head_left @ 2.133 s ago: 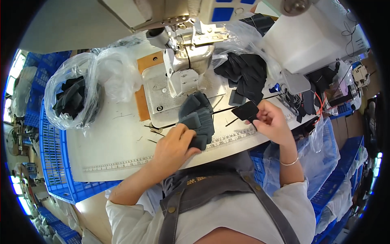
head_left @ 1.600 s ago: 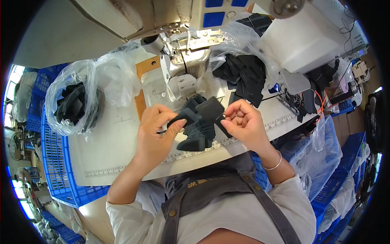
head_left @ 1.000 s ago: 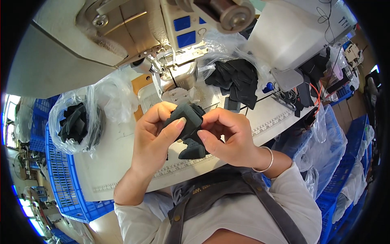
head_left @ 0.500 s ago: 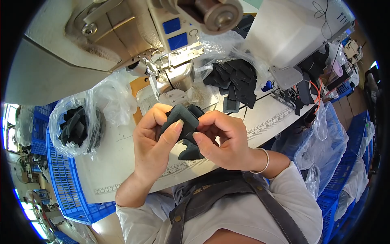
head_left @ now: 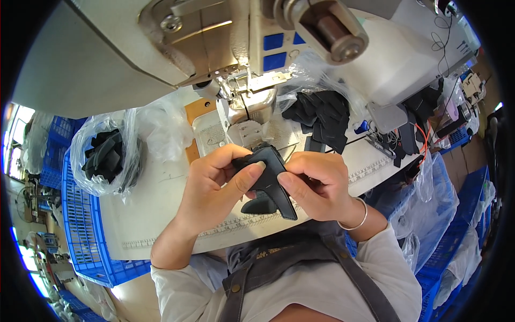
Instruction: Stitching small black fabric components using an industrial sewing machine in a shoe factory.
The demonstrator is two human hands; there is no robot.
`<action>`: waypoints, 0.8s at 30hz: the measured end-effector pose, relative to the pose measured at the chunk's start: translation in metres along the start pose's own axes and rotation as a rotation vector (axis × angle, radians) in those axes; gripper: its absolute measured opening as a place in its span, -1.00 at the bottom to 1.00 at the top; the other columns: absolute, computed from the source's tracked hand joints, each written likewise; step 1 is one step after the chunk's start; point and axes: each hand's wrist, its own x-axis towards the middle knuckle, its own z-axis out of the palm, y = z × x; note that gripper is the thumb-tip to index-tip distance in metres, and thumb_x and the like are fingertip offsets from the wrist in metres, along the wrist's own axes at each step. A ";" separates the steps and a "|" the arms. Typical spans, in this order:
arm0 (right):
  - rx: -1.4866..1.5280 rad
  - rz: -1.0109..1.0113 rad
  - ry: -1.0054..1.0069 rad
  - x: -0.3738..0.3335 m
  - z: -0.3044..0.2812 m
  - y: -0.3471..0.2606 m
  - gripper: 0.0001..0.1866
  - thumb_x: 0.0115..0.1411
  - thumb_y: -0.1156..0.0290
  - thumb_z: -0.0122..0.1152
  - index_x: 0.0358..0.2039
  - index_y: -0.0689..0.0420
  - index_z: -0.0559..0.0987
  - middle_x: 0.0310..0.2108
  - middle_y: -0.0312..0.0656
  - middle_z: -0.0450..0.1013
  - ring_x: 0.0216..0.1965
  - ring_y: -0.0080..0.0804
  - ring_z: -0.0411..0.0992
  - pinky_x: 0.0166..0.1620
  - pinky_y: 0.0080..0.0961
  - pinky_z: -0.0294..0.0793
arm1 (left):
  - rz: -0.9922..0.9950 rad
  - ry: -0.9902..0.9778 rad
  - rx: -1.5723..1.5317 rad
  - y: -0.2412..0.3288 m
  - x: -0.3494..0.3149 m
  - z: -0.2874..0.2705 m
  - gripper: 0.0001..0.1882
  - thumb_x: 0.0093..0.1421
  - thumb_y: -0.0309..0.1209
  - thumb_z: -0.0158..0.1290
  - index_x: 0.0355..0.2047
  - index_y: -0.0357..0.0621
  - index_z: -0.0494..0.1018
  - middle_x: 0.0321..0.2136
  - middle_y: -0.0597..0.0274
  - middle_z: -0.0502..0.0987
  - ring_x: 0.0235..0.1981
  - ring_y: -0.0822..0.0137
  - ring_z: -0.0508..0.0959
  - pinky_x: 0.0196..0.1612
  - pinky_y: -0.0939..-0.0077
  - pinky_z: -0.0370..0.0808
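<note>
Fabric piece (head_left: 273, 185), dark grey, broad at its far end with a narrow strip running toward the near right, is held between both hands above the near middle of the desk (head_left: 139, 214). The left hand (head_left: 212, 188) grips it from the left, thumb pressed on its face and fingers curled behind; the right hand (head_left: 324, 185) pinches its right edge between thumb and bent fingers. The two thumbs lie near each other but apart (a silvery bangle (head_left: 363, 214) circles the right wrist). Just under the held piece shows a rounded dark piece (head_left: 259, 205); whether it rests on the desk or hangs from the grip, I cannot tell.

Just beyond the hands stands a sewing machine (head_left: 220, 51), whose bulky head looms over the far side and hides much of the desk there. To the left, a clear plastic bag (head_left: 130, 142) holds a heap of dark pieces (head_left: 104, 156). Far right of the hands lies a loose black pile (head_left: 323, 115), crumpled clear plastic (head_left: 308, 67) behind it. A printed ruler (head_left: 230, 227) follows the near edge, partly covered by the hands. A blue crate (head_left: 86, 231) stands at the left.
</note>
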 end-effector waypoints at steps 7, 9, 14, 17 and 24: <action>0.069 0.034 0.023 -0.001 0.005 -0.001 -0.88 0.04 0.55 0.12 -0.59 0.27 0.43 -0.76 -0.26 0.21 -0.77 -0.60 0.13 -0.69 -0.62 0.05 | 0.077 0.048 0.035 0.000 -0.004 0.005 -0.85 0.15 -0.44 0.00 -0.34 -0.29 0.37 -0.55 0.34 0.44 -0.56 0.67 0.39 -0.56 0.82 0.37; 0.071 0.059 0.023 -0.001 0.005 -0.002 -0.88 0.05 0.54 0.12 -0.59 0.28 0.44 -0.75 -0.27 0.23 -0.76 -0.63 0.13 -0.69 -0.64 0.06 | 0.085 0.051 0.041 0.000 -0.004 0.005 -0.86 0.16 -0.44 -0.01 -0.34 -0.29 0.37 -0.55 0.35 0.43 -0.56 0.68 0.38 -0.55 0.82 0.39; 0.102 0.084 0.010 0.000 0.004 0.000 -0.87 0.05 0.54 0.13 -0.59 0.28 0.44 -0.75 -0.28 0.24 -0.76 -0.66 0.14 -0.69 -0.66 0.07 | 0.077 0.068 0.030 0.001 -0.002 0.006 -0.86 0.16 -0.45 -0.02 -0.35 -0.29 0.36 -0.56 0.35 0.43 -0.57 0.68 0.38 -0.56 0.82 0.38; 0.127 0.096 0.010 0.001 0.004 0.002 -0.87 0.04 0.54 0.13 -0.60 0.28 0.44 -0.75 -0.29 0.24 -0.76 -0.67 0.14 -0.69 -0.66 0.06 | 0.085 0.080 0.016 -0.001 0.000 0.006 -0.87 0.16 -0.44 -0.01 -0.37 -0.27 0.36 -0.57 0.36 0.42 -0.59 0.68 0.37 -0.58 0.82 0.34; 0.253 0.356 -0.009 0.018 0.017 0.004 -0.82 0.08 0.48 0.09 -0.59 0.30 0.45 -0.76 -0.36 0.29 -0.73 -0.74 0.15 -0.70 -0.70 0.06 | 0.036 0.147 0.170 0.007 0.016 -0.015 -0.87 0.12 -0.39 0.01 -0.48 -0.19 0.38 -0.69 0.42 0.37 -0.71 0.69 0.30 -0.66 0.83 0.22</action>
